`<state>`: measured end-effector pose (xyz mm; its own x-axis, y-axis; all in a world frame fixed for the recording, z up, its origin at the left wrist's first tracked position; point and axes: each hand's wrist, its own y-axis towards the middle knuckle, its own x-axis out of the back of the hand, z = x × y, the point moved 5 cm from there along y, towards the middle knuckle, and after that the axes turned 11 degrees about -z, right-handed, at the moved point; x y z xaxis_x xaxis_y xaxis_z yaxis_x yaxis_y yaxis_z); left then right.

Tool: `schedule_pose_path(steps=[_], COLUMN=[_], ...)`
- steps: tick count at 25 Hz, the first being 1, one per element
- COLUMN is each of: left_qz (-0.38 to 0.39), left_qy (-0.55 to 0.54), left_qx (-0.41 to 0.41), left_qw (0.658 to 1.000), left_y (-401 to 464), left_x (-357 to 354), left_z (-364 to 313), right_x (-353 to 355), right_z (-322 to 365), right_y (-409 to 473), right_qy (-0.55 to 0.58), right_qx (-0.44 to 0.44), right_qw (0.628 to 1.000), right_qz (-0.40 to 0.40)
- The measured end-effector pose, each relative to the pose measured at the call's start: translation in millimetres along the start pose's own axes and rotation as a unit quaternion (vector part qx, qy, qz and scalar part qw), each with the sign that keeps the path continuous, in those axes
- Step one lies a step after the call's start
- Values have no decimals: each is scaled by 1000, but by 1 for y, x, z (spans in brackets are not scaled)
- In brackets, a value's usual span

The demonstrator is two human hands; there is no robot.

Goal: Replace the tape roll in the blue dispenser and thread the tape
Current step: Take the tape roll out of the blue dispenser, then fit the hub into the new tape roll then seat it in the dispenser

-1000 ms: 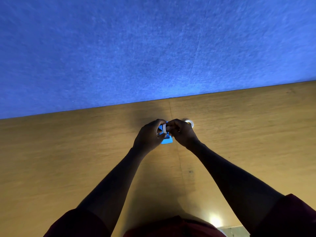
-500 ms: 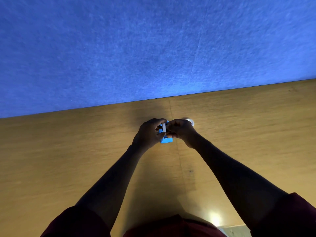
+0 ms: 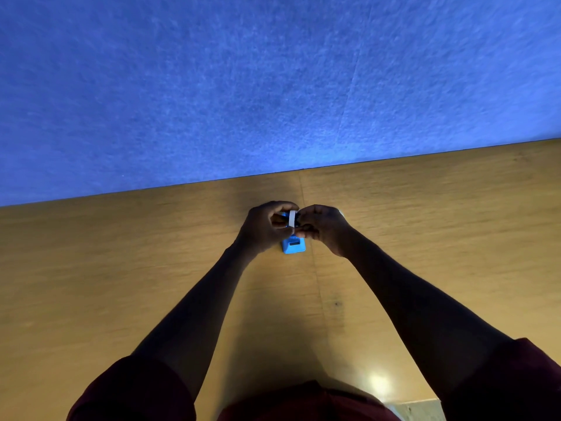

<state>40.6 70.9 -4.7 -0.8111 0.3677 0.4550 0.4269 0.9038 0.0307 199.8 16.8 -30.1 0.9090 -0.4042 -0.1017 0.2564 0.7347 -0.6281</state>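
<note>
The small blue dispenser (image 3: pixel 293 245) stands on the wooden table (image 3: pixel 121 268), its near end showing below my hands. A white tape roll (image 3: pixel 292 219) stands on edge above its far part, pinched between my two hands. My left hand (image 3: pixel 264 229) grips the roll from the left with fingers curled over it. My right hand (image 3: pixel 323 227) holds it from the right. The dispenser's far part is hidden by my fingers. Whether the roll sits in the dispenser cannot be told.
A second whitish roll (image 3: pixel 340 212) peeks out on the table just behind my right hand. A blue felt wall (image 3: pixel 273 86) rises at the table's far edge. A seam runs down the tabletop under the dispenser.
More of the dispenser's near end shows below my hands now. The white roll is more exposed between my fingers. My right hand covers most of the second roll behind it.
</note>
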Motion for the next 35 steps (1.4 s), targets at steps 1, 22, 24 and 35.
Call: schedule_pose_path(steps=[1, 22, 24, 35], left_qz=[0, -2, 1, -16], left_qy=[3, 262, 262, 278], left_qx=[3, 20, 24, 22], left_qw=[1000, 965, 965, 960], left_y=[2, 91, 94, 92], left_x=[2, -8, -12, -18], left_z=[1, 41, 46, 63], right_x=[2, 33, 35, 35], right_z=[1, 11, 10, 3], right_y=[1, 28, 30, 30], right_qy=[16, 3, 8, 35], right_qx=[-3, 49, 48, 52], right_qw=[1000, 993, 992, 985], right_qz=[0, -107, -120, -160])
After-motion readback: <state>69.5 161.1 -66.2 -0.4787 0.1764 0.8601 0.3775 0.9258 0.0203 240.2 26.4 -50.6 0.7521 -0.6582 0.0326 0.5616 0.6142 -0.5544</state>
